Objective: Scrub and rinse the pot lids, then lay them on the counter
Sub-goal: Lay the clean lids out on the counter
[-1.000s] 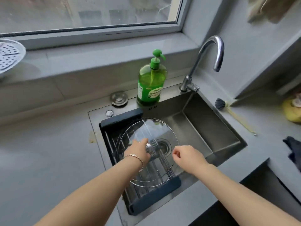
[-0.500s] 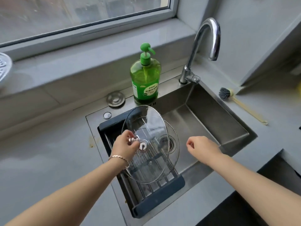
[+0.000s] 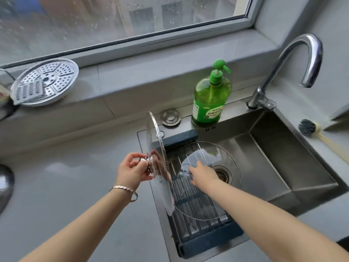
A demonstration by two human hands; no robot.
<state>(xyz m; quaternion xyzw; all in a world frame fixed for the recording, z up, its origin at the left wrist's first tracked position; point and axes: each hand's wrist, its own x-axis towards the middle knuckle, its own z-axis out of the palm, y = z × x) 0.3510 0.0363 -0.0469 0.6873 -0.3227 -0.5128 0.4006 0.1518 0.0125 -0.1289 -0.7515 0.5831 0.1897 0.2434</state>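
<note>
The left hand [image 3: 135,172] pinches the upright glass lid's [image 3: 160,161] knob, clearing access; the right hand [image 3: 203,175], fingers open, reaches for the second lid [image 3: 222,201] on the sink rack [image 3: 207,233].

two glass pot lids [image 3: 160,159] [image 3: 211,157], two hands [image 3: 132,172] [image 3: 203,174], one soap bottle [image 3: 210,97], one faucet [image 3: 287,65], one dish brush [image 3: 309,127], one steamer plate [image 3: 45,82]

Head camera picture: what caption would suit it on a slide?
Left hand lifts one glass lid on edge by its knob while the right hand reaches for a second lid on the sink rack.
</note>
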